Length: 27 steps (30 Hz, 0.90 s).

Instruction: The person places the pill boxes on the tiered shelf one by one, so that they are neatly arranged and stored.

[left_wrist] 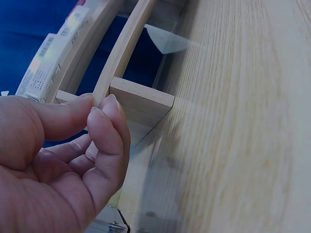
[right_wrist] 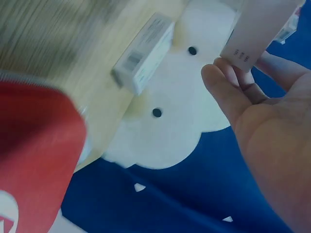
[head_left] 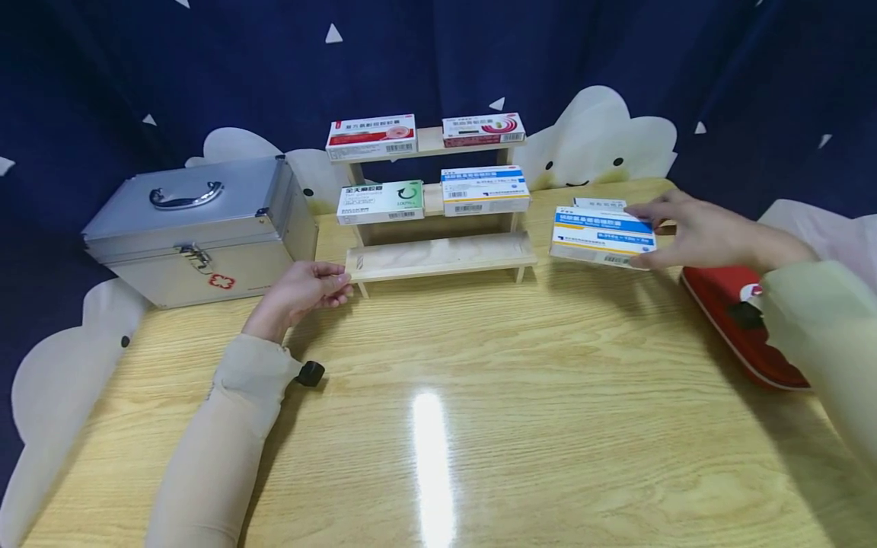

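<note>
In the head view my right hand (head_left: pixel 712 232) pinches a blue-and-white medicine box (head_left: pixel 603 237) by its right end, printed front facing me. The right wrist view shows the end flap of this medicine box (right_wrist: pixel 260 34) at my fingertips. Thumb and fingers of my left hand (head_left: pixel 304 293) pinch the left end of the lowest board on a three-tier wooden display rack (head_left: pixel 441 257); that board is bare. On the middle tier sit a green-and-white box (head_left: pixel 381 202) and another blue-and-white box (head_left: pixel 484 190). The top tier bears two red-and-white boxes, left (head_left: pixel 372 137) and right (head_left: pixel 483 130).
A silver metal case (head_left: pixel 199 221) with a handle and latch stands left of the rack. Behind the held box, another white box (right_wrist: pixel 143 53) rests on the table. A red zippered case (head_left: pixel 747 323) lies at the right, under my forearm. A dark blue curtain (head_left: pixel 425 61) hangs behind.
</note>
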Motion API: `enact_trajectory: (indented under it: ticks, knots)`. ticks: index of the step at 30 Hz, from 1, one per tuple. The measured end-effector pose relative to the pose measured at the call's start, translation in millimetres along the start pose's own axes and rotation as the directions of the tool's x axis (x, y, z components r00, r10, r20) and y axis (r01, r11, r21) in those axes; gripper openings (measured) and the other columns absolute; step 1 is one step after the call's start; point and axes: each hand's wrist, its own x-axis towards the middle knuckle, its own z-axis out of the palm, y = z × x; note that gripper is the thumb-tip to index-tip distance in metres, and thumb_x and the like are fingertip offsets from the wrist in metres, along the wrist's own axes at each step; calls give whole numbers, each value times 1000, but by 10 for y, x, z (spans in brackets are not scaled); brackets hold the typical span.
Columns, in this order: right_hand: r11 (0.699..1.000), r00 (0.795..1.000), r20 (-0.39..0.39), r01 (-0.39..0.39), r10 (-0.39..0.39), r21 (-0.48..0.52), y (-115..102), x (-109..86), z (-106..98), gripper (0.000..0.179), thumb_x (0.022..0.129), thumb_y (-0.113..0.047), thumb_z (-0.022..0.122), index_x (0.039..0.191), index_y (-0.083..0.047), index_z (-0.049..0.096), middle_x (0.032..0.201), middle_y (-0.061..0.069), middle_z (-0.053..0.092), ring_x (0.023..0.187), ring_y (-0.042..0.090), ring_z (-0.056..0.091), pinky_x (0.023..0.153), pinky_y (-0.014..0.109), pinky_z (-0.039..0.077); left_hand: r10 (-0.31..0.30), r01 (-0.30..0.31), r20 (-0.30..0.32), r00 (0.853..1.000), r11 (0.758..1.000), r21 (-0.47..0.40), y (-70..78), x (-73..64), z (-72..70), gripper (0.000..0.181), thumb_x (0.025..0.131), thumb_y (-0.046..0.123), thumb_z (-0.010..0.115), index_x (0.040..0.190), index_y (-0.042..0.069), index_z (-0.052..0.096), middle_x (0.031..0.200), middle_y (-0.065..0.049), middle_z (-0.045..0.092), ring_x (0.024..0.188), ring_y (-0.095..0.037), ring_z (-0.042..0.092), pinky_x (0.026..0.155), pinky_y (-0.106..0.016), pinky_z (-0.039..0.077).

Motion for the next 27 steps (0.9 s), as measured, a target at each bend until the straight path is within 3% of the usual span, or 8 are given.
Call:
enact_trajectory:
  ticks: [8,20,27]
  knots:
    - [993,994,-31,108,-107,47,-407,40,111,89,75,-41,87,145,-3,47,131,17,45,112,36,53,96,54,44,-8,8,-9,1000,1000,-5,-12,1,-5,39,105,3,46,139,-13,39,120,-25,56,85,-15,63,74,-21,54]
    - [981,986,-48,166,-161,102,-956,285,425,101,68,-51,89,146,-3,46,131,13,48,118,36,55,98,53,47,0,0,-10,1000,1000,-18,-11,18,-1,37,104,6,50,135,-13,43,114,-22,58,85,-15,63,73,-20,54]
    - [953,959,-80,280,-271,120,-1238,473,627,95,70,-44,90,144,-1,48,135,15,50,114,29,57,95,47,49,-1,1,-9,1000,1000,-21,-14,25,-7,37,104,6,51,134,-13,43,112,-22,59,86,-17,63,73,-20,54]
